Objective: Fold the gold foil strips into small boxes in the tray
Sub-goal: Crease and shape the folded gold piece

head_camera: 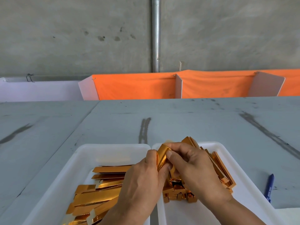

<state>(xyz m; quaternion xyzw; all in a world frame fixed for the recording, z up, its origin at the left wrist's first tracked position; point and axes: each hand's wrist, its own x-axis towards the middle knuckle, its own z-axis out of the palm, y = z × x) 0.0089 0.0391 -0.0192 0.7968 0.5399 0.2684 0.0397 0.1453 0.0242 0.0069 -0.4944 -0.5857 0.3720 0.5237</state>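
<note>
A gold foil strip (162,155) is held bent between both hands above the gap between two white trays. My left hand (142,179) pinches its left side with thumb and fingers. My right hand (193,166) pinches the right side, thumb on the front face. The left tray (78,159) holds a pile of flat gold strips (100,192). In the right tray (253,197) lie several folded gold boxes (178,190) and longer folded pieces (220,169), partly hidden behind my right hand.
The trays sit side by side on a grey table (178,124) with dark scuff marks. A blue pen (269,187) lies right of the right tray. Orange cloth partitions (134,86) stand along the table's far edge, with a concrete wall and metal pipe (156,34) behind.
</note>
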